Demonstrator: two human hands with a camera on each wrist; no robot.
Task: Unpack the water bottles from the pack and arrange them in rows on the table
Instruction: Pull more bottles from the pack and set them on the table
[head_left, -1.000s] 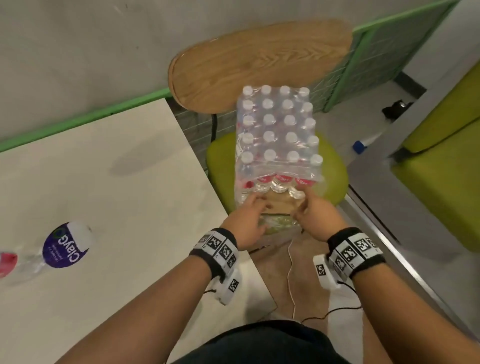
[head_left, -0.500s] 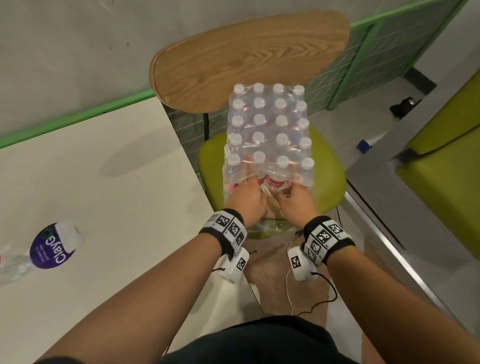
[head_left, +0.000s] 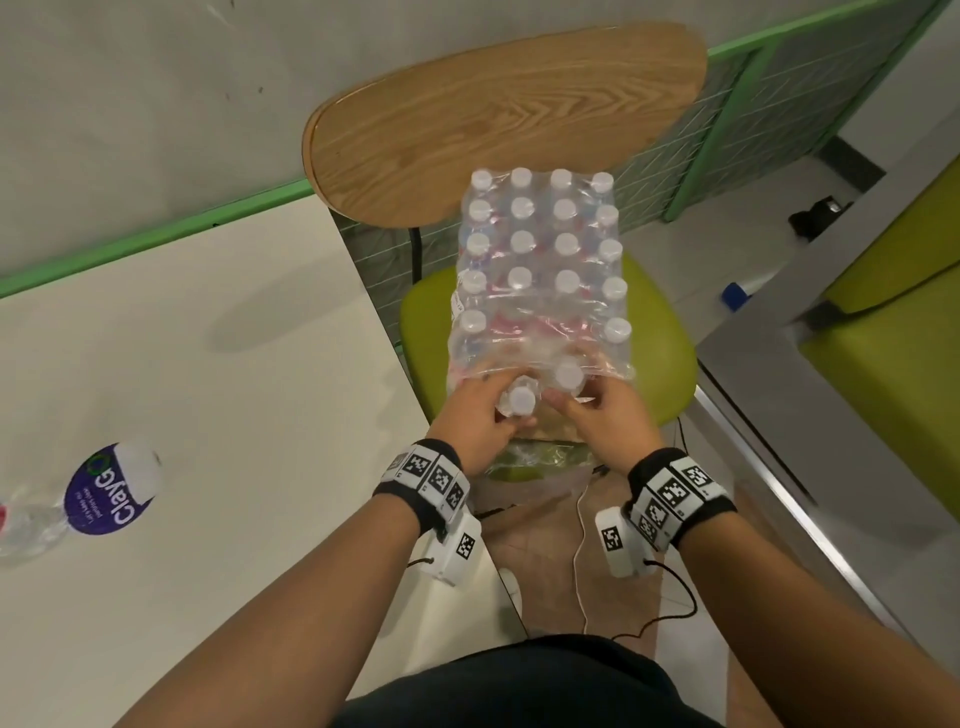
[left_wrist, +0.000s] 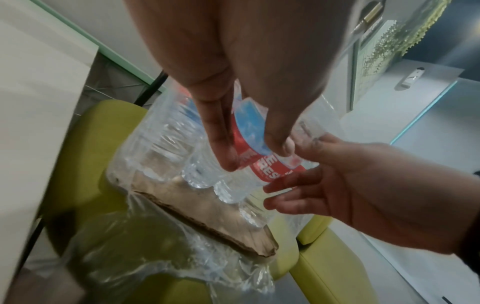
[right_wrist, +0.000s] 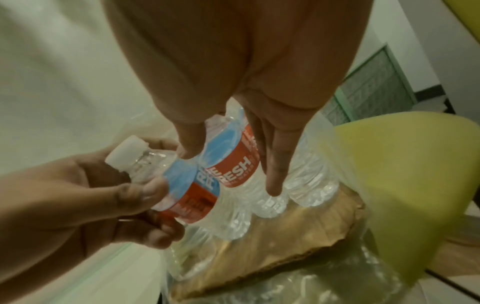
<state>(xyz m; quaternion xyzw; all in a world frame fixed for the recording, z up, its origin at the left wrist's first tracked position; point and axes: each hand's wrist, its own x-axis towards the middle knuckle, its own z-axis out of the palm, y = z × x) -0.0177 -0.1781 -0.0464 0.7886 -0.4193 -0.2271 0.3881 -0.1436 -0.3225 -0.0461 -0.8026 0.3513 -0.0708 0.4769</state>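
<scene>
Fingers (right_wrist: 145, 189) of left hand (head_left: 475, 421) curled round one water bottle (right_wrist: 192, 197) near its neck, bottle tilted at open near end of pack (head_left: 540, 291). Right hand (head_left: 605, 421) just beside, thumb and fingers set on either side of second bottle (right_wrist: 233, 164), still standing in pack. Pack seated on green chair (head_left: 660, 364), on cardboard tray (left_wrist: 207, 214), torn plastic wrap (left_wrist: 161, 273) hanging loose. Farther left: white table (head_left: 208, 389) bearing one crumpled purple-labelled bottle (head_left: 98, 493).

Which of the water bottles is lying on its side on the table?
The bottle with the purple label, at the table's left side. It lies flat, while the bottles in the pack on the chair stand with their white caps up.
</scene>
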